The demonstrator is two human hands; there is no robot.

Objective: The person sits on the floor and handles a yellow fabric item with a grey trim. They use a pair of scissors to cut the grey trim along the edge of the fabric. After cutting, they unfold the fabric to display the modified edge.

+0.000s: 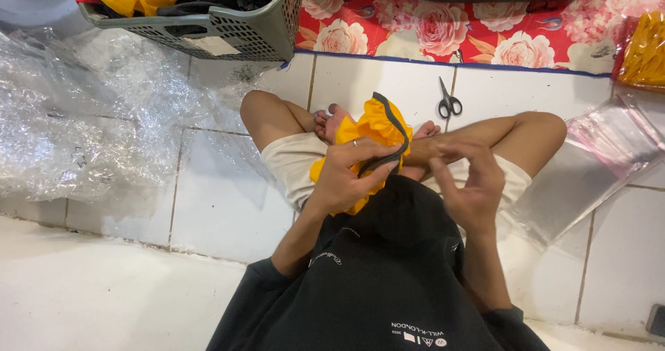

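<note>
Left hand [346,174]: closed around yellow garment [370,133] with dark trim, over the lap
Right hand [471,185]: fingers curled, seemingly pinching the trim's right end
Scissors [449,105]: on far floor tiles [374,81]; basket [235,32] far left

A crumpled yellow fabric piece [370,133] with a dark grey band along its edge is bunched up above the crossed legs, held off the tiled floor.
</note>
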